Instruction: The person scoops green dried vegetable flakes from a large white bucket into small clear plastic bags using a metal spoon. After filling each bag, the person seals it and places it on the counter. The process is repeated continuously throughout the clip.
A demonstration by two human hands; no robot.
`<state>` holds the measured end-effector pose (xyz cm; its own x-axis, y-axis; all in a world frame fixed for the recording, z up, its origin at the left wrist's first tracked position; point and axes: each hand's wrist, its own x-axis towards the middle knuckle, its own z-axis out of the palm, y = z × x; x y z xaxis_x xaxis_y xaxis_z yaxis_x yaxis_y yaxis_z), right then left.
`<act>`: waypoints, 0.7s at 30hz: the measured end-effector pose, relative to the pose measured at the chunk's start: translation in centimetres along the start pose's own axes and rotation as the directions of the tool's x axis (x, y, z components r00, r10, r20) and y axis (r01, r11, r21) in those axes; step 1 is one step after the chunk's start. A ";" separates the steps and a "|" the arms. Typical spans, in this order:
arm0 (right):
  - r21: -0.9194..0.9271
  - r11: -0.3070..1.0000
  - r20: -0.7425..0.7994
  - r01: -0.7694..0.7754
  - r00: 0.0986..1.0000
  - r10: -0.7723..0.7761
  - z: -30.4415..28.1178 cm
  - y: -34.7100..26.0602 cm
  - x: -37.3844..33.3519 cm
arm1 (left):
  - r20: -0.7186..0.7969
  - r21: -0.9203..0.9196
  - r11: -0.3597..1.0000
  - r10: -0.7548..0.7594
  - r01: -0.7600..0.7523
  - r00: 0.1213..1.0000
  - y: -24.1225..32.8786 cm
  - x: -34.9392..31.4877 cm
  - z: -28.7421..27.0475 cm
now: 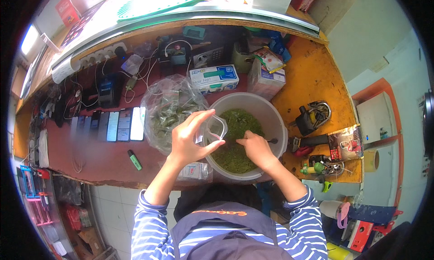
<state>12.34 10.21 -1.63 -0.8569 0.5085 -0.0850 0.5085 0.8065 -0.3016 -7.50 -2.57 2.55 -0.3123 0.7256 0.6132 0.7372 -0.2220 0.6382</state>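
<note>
My left hand (pixel 189 140) holds a small clear zip bag (pixel 218 132) by its edges, thumb and fingers stretched wide so its mouth gapes. The bag is over the left side of a large white round tub (pixel 281 120). Inside the tub lies a heap of fine green crumbled stuff (pixel 233 158), perhaps dried herb. Over that heap my right hand (pixel 256 148) is closed, index finger and thumb pressed together; what they grip, if anything, is hidden. A small dark spoon-like end (pixel 273 141) shows beside this hand, near the tub's right wall.
Left of the tub stands a big clear plastic bag (pixel 169 108) of green packets. Behind are a white-and-blue box (pixel 214 78) and a carton (pixel 266 79). Several phones (pixel 123 124) and a green marker (pixel 134 160) lie leftward. Tools and a black-yellow device (pixel 307 120) lie right.
</note>
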 end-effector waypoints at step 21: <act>0.557 0.821 0.001 -0.124 0.989 0.148 -6.0 2.7 -3.5 | 0.013 -0.058 0.996 -0.069 0.069 0.998 0.3 0.2 -0.2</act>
<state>17.24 12.47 3.57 -0.7720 0.6222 -0.1301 0.4764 0.4308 -0.7664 -7.42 -2.61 2.99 -0.3545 0.7474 0.5619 0.6779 -0.2085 0.7050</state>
